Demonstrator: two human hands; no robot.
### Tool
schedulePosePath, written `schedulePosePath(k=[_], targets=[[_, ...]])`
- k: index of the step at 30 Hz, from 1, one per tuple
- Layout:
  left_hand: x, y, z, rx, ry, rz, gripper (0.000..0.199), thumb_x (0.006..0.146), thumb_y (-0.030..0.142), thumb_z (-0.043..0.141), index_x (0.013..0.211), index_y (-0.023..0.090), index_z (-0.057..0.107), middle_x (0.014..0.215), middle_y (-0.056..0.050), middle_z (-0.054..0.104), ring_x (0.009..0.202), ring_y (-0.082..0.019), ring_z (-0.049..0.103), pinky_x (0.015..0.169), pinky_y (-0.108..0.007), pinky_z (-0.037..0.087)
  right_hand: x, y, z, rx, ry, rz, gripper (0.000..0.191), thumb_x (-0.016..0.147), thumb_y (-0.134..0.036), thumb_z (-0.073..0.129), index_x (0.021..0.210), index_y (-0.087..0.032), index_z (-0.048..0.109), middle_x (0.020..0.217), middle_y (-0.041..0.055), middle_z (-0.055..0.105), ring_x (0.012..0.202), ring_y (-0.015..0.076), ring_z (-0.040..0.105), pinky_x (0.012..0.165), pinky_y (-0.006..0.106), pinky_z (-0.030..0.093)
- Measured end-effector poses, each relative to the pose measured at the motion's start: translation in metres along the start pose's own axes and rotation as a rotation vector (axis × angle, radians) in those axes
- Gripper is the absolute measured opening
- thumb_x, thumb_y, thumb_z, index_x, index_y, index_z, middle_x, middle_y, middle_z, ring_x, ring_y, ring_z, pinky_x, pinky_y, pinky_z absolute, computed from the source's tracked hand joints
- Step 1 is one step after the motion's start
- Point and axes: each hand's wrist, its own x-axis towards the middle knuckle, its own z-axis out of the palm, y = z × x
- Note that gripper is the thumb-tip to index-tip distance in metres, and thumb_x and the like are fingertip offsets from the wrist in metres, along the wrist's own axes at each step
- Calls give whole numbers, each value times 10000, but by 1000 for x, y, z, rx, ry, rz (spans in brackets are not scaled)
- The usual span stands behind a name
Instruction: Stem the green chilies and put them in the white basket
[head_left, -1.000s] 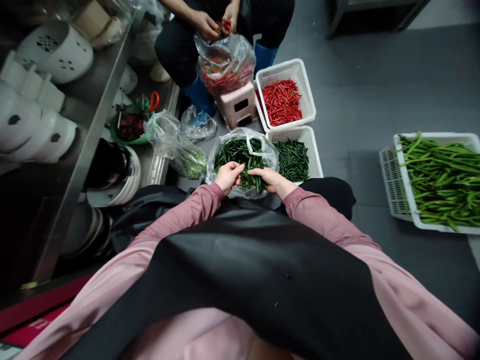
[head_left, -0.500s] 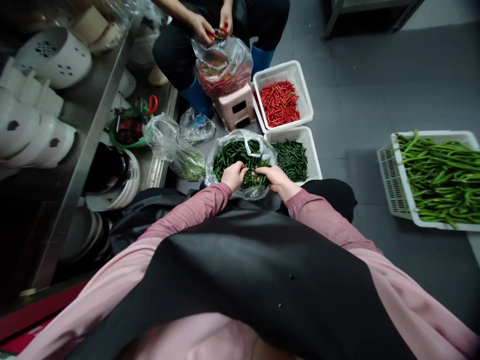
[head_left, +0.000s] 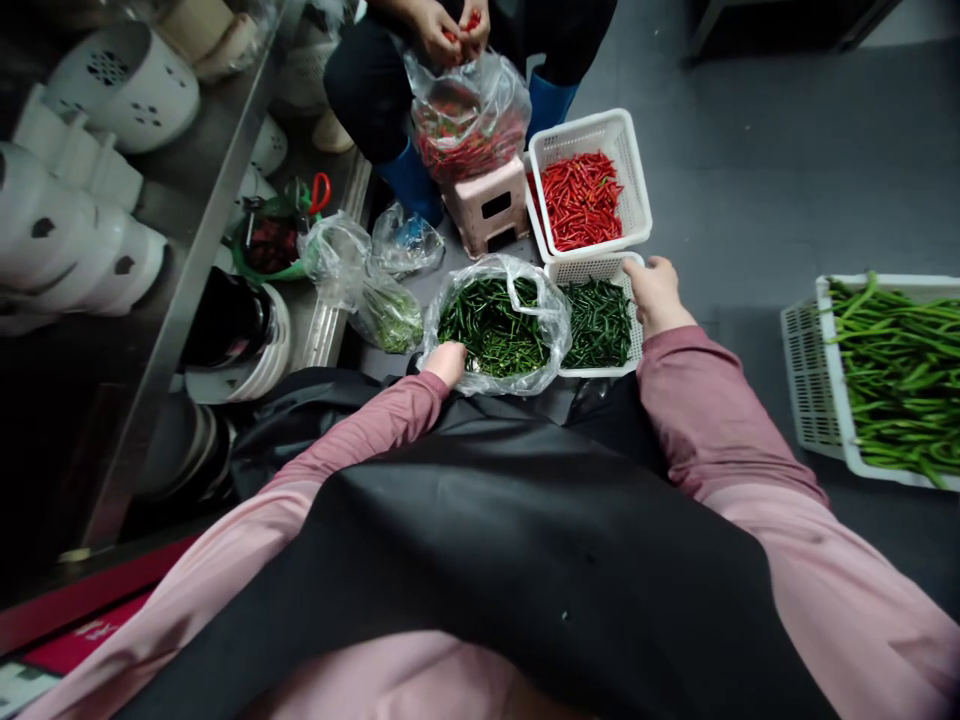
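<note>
Fingers (head_left: 459, 353) of the left hand (head_left: 447, 363) are curled at the 8 o'clock edge of an open clear plastic bag (head_left: 557, 335); whether anything is grasped cannot be told. The bag, from which clock positions are read, is filled with dark green chilies (head_left: 484, 303). At 3 o'clock, just beside it, a white mesh basket (head_left: 592, 268) is heaped with more green chilies. Over that basket's own 2 o'clock rim the right hand (head_left: 654, 292) is held released, thumb and fingers spread.

Farther out, at 1 o'clock, another white basket (head_left: 636, 190) is loaded with red chilies (head_left: 581, 203). At 12 o'clock a bag of red chilies (head_left: 472, 135) is set on a pale stool (head_left: 491, 205), and above it small red pieces are held in a co-worker's hands (head_left: 452, 35). Toward 10 o'clock, clear bags (head_left: 375, 290) are laid near a green bowl (head_left: 238, 250), and white pots (head_left: 124, 90) are lined along a metal shelf (head_left: 217, 180). Well apart, at 3 o'clock, long green pods (head_left: 907, 375) are piled in a white crate (head_left: 811, 385).
</note>
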Motion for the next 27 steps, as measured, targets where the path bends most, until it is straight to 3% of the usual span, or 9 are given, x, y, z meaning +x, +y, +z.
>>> schedulePosePath(k=[2,5,8,12,15,17,19,24,27], targets=[[10,-8,-2,-75,43,-112,230,841,260,497,967,169,667,928,-97,680,898,-199,628,838,-279,450,-24,-18,21,80,56,-38,203,754,-311,566,880,-162,623,826,77,604,732,224,611,579,341,468],[25,-4,0,-202,58,-141,301,794,345,590,1027,161,634,855,-68,688,829,-177,632,786,-254,453,-70,-32,56,69,-152,-154,192,773,-280,535,861,-145,640,755,42,616,580,141,566,556,289,447],[30,12,-1,-222,127,-66,221,819,343,545,915,182,662,833,-53,688,799,-162,623,761,-242,438,-107,-25,85,-138,-348,-273,201,741,-197,571,911,-150,668,664,5,607,583,125,548,640,280,446],[12,34,-19,-238,239,88,235,816,363,515,779,187,666,731,-36,666,705,-151,590,702,-243,420,-120,-12,107,-326,-517,-392,369,714,-144,626,1081,-179,644,717,0,639,678,132,562,727,268,421],[0,47,-35,-375,223,189,293,814,406,512,744,157,649,666,-19,629,637,-124,544,645,-231,412,-116,-14,113,-281,-591,-402,239,714,-191,650,948,-157,683,727,5,648,690,133,559,704,249,412],[-1,51,-41,-480,243,212,322,828,419,493,780,140,644,710,-20,628,664,-116,537,641,-220,415,-113,-19,114,-195,-588,-364,124,729,-227,639,807,-142,684,689,-1,640,661,122,550,660,229,408],[1,51,-43,-535,256,224,323,853,404,459,866,139,644,797,-27,639,729,-117,549,673,-215,426,-110,-21,113,-65,-572,-243,132,749,-261,618,740,-136,659,618,-14,613,565,95,517,570,203,395],[-1,41,-33,-421,18,300,254,848,322,487,918,159,668,833,-29,668,766,-130,576,744,-232,435,-106,-19,102,312,-593,124,106,737,-231,650,713,-135,613,551,-19,577,398,45,420,376,161,307],[-6,42,-23,-430,30,325,235,823,313,529,926,156,670,836,-28,671,749,-128,577,728,-227,439,-106,-19,97,484,-657,267,90,753,-202,649,725,-127,607,553,-9,580,400,42,438,361,148,314]])
